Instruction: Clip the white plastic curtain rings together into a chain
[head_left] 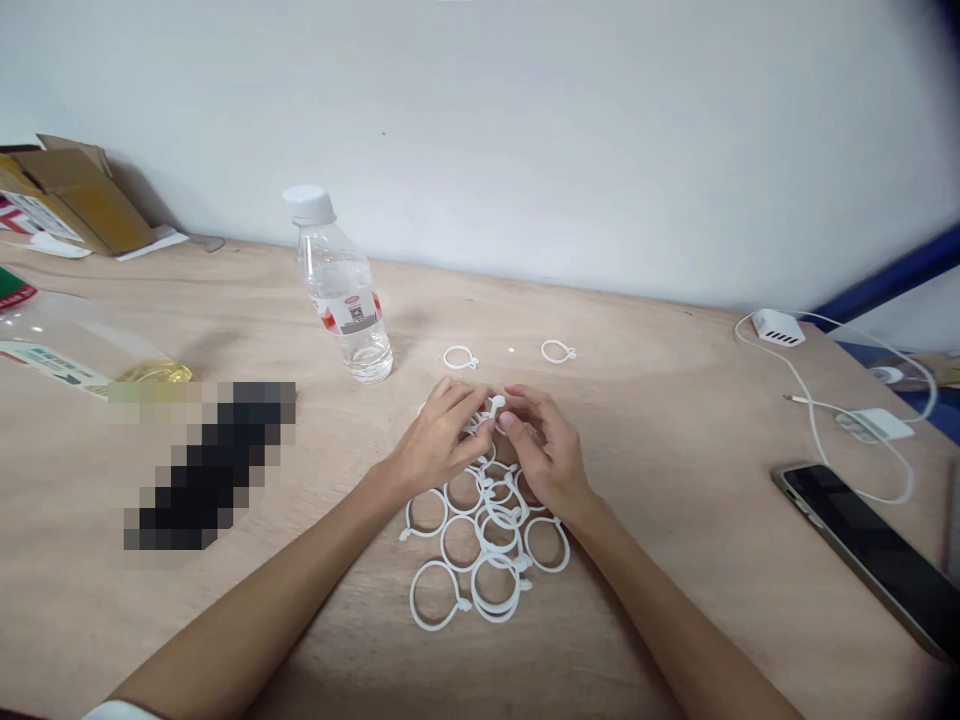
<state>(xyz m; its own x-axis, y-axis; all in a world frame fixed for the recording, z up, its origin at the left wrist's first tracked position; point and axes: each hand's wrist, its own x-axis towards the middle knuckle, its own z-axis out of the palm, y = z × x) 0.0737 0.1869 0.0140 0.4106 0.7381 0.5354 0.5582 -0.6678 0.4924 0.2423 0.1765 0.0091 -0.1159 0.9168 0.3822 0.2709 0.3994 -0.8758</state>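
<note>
Between my two hands, above a pile of white plastic curtain rings, a small white clip end of one curtain ring shows. My left hand pinches this ring from the left, its fingers bent over it. On the other side, my right hand has its thumb and fingertips closed at the same ring. The fingers cover most of its hoop. Several rings lie overlapping under and in front of both hands, each with a small clip tab. Beyond my fingertips, two single rings lie apart on the table.
A water bottle stands behind my left hand. To the left are an oil bottle, a pixelated dark object and a cardboard box. At right lie a phone, a white cable and a charger.
</note>
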